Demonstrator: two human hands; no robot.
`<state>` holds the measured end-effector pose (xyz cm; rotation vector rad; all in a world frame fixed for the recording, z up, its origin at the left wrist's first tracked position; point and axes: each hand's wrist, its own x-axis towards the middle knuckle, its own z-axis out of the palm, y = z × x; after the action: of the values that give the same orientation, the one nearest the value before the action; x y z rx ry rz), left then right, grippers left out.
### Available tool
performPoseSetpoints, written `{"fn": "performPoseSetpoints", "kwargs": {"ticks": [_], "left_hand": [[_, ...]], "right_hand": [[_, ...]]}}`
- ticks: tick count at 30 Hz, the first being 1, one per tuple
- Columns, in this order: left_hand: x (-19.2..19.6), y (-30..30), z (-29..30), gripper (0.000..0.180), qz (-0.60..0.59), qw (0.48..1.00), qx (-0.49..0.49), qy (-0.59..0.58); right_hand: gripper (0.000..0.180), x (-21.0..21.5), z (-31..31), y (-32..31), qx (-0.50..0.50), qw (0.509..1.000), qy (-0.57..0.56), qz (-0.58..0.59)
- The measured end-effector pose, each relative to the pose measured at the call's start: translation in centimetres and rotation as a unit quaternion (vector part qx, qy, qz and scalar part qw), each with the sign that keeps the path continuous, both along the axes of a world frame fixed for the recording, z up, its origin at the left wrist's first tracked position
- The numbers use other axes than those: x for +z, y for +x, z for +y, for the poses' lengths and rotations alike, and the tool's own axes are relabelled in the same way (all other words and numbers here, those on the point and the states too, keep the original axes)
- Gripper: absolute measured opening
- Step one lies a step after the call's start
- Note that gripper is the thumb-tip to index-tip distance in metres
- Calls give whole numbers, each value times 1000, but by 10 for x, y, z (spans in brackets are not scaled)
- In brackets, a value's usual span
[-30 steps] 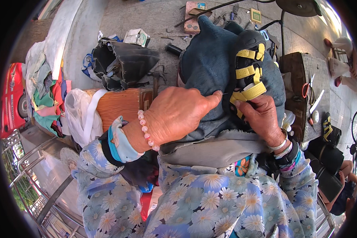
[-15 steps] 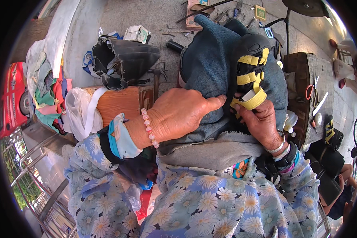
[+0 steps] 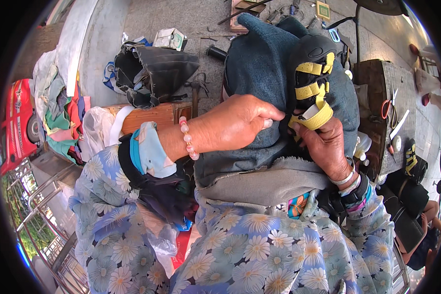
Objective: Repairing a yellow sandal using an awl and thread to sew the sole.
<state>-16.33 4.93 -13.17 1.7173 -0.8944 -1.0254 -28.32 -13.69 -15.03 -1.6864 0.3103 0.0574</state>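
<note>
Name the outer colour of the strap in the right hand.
The strap is yellow, clearest in head view.

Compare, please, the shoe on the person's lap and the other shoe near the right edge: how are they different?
The right hand holds a yellow strap of the lap shoe; neither hand touches the side shoe. The lap shoe rests on blue cloth; the side shoe is to the right of a wooden block. The lap shoe looks bigger in the picture than the side shoe. Both are black with yellow straps.

A black, yellow-strapped sandal (image 3: 307, 91) lies on blue cloth (image 3: 252, 63), one strap (image 3: 317, 117) raised.
</note>
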Motion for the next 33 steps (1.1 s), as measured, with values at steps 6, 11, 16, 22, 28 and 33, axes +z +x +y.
{"fn": "performPoseSetpoints", "kwargs": {"ticks": [6, 11, 16, 22, 28, 33], "left_hand": [[20, -11, -2, 28, -219, 960, -76, 157], [-5, -4, -3, 26, -35, 999, -7, 18], [24, -10, -11, 27, -225, 962, -82, 132], [29, 6, -19, 35, 165, 947, 11, 276], [-1, -10, -6, 28, -243, 965, -72, 69], [33, 5, -25, 27, 198, 931, 40, 303]], "right_hand": [[7, -6, 0, 1, -7, 1000, -8, 2], [7, -1, 1, 2, -10, 1000, 7, 18], [6, -8, -4, 2, -10, 1000, -10, 11], [7, -5, -2, 2, 0, 1000, -4, 25], [6, -8, -5, 2, -4, 1000, 7, 22], [6, -5, -5, 1, -12, 999, 20, 28]]}}
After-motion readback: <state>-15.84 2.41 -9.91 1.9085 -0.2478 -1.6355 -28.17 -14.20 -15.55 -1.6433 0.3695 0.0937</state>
